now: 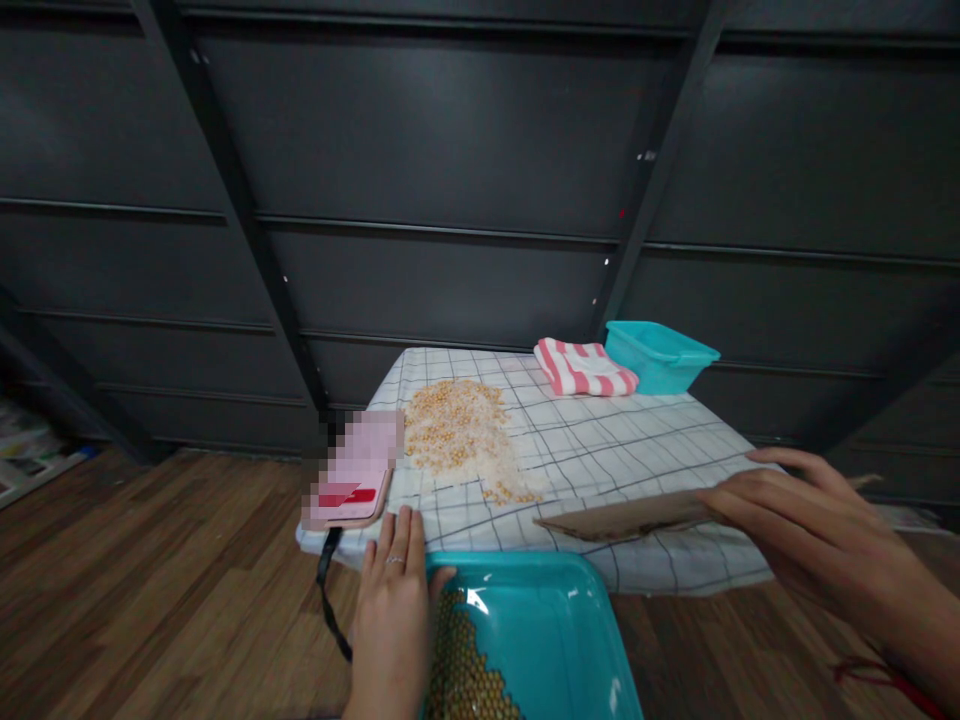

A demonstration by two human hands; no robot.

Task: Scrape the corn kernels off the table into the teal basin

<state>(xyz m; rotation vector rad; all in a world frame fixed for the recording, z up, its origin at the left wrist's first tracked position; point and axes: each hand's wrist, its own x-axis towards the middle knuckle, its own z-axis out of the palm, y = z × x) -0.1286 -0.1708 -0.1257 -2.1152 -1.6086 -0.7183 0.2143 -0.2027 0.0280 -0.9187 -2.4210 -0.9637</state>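
Observation:
My left hand (pixel 394 605) grips the left rim of a turquoise plastic tray (pixel 555 640), fingers along the outside and thumb over the edge. Round yellowish beans (pixel 471 672) lie inside it, gathered on its left side. A piece of brown cardboard (pixel 630 517) is held in my right hand (pixel 810 510), its thin end reaching left above the table's front edge. Beyond the tray, a heap of yellow beans mixed with small white grains (pixel 461 430) spreads over the checked cloth (pixel 600 450). A few beans sit near the front edge, left of the cardboard's tip.
At the left table edge lies a pink phone (pixel 360 465), partly pixelated, with a black strap (pixel 324 590) hanging down. Toward the back right are a folded red-and-white striped cloth (pixel 585 368) and a second turquoise container (pixel 660 360). Dark metal panels (pixel 442 140) stand behind the table.

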